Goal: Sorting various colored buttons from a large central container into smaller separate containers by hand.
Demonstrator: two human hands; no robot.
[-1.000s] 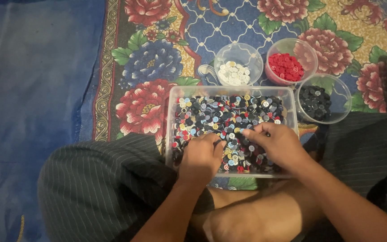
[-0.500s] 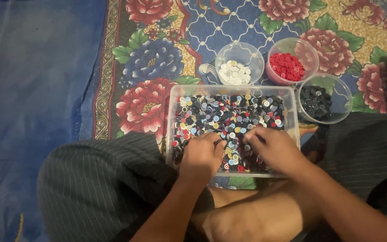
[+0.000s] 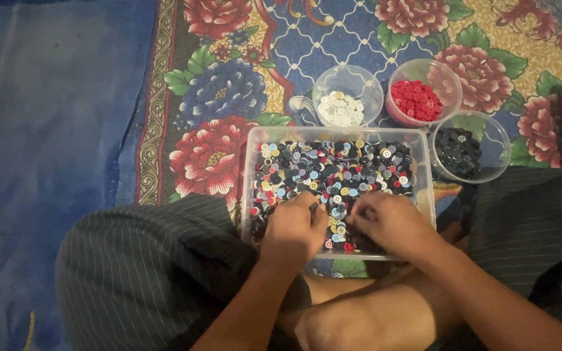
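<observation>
Left hand (image 3: 292, 229) and right hand (image 3: 391, 222), fingers curled down, grip unclear, both rest on mixed coloured plastic buttons (image 3: 333, 169) filling clear rectangular plastic tub (image 3: 425, 175); buttons directly beneath fingertips.

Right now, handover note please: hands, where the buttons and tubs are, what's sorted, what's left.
Left hand and right hand: both down in the mixed buttons at the near end of the clear box; what the fingers hold is hidden.
Beyond the box: white buttons tub, red buttons tub, black buttons tub.
Done: each tub part filled.
Left: box still full of mixed colours.
</observation>
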